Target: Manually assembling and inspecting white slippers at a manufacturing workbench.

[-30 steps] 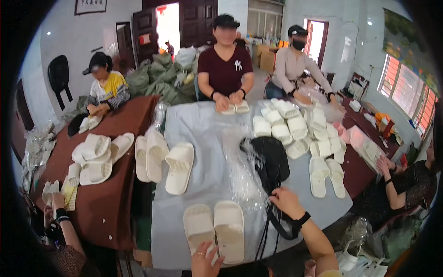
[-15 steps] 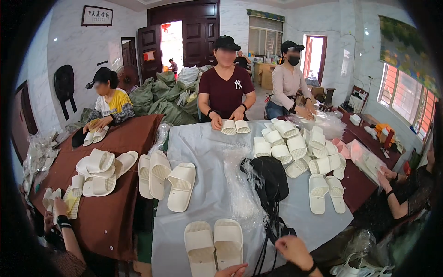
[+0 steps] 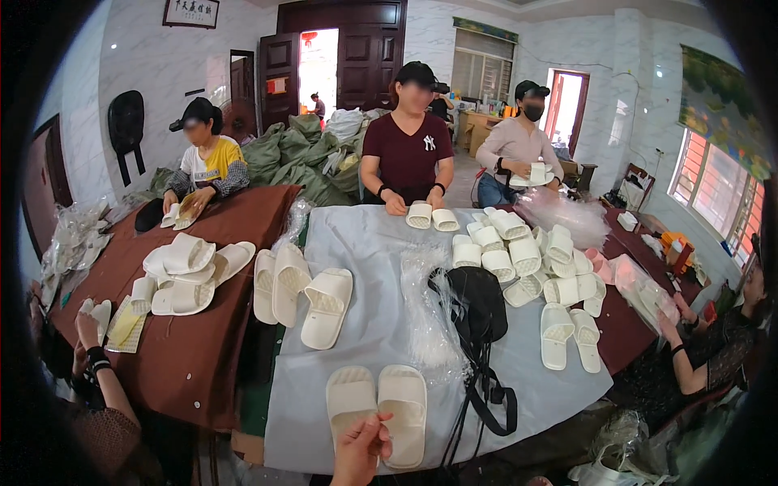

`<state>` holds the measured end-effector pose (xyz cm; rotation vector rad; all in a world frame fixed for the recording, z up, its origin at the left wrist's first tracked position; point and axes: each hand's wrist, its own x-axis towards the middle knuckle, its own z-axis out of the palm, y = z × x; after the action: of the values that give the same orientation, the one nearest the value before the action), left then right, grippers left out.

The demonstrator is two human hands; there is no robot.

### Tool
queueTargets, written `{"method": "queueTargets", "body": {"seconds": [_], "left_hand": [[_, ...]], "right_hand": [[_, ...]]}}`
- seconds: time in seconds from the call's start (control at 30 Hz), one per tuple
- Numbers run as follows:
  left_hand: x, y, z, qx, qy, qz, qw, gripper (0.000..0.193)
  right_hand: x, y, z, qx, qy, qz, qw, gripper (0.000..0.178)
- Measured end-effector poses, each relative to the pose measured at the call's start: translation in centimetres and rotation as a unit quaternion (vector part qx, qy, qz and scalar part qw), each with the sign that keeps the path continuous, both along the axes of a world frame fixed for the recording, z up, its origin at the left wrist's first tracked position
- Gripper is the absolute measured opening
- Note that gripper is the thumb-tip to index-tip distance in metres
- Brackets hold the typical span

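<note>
A pair of cream slide slippers stands side by side at the near edge of the grey-covered table, the left slipper (image 3: 351, 389) and the right slipper (image 3: 403, 417) with toes pointing away from me. My left hand (image 3: 365, 444) is over the lower part of the pair, hiding part of the left slipper. Its fingers are curled in a pinch; whatever lies between them, if anything, is too small to make out. My right hand is out of the picture. Right of the pair lies a black bag (image 3: 474, 304) with long straps, beside crumpled clear plastic (image 3: 429, 324).
More cream slippers (image 3: 327, 308) lie to the left, and a heap of slippers (image 3: 519, 251) fills the far right. A brown-covered table (image 3: 203, 356) adjoins on the left. Co-workers sit or stand around; one across from me touches a slipper pair (image 3: 431, 216).
My left hand has risen over the slippers, and my right hand has left the picture. The view has shifted slightly. At the far right, a co-worker has lifted slippers off the table.
</note>
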<state>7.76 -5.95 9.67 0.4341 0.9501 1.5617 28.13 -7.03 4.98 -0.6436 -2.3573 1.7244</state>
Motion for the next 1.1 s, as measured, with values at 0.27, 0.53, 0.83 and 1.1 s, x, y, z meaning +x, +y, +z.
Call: {"method": "queueTargets", "body": {"seconds": [0.27, 0.53, 0.83, 1.1], "left_hand": [[-1.2, -7.2, 4.4, 0.050, 0.126, 0.185, 0.973, 0.026], [-1.4, -11.9, 5.0, 0.046, 0.277, 0.199, 0.939, 0.022], [1.6, -8.4, -0.9, -0.044, -0.125, -0.270, 0.954, 0.029], [2.5, -11.4, -3.4, -0.079, -0.011, -0.241, 0.967, 0.032]], "right_hand": [[0.7, 1.0, 1.6, 0.024, 0.049, 0.051, 0.997, 0.018], [-0.2, 0.9, 3.5, -0.078, -0.007, -0.116, 0.990, 0.021], [-4.2, 0.5, 5.1, -0.053, 0.126, -0.265, 0.954, 0.010], [-4.9, 3.3, 2.7, -0.152, 0.155, -0.327, 0.920, 0.017]]}}
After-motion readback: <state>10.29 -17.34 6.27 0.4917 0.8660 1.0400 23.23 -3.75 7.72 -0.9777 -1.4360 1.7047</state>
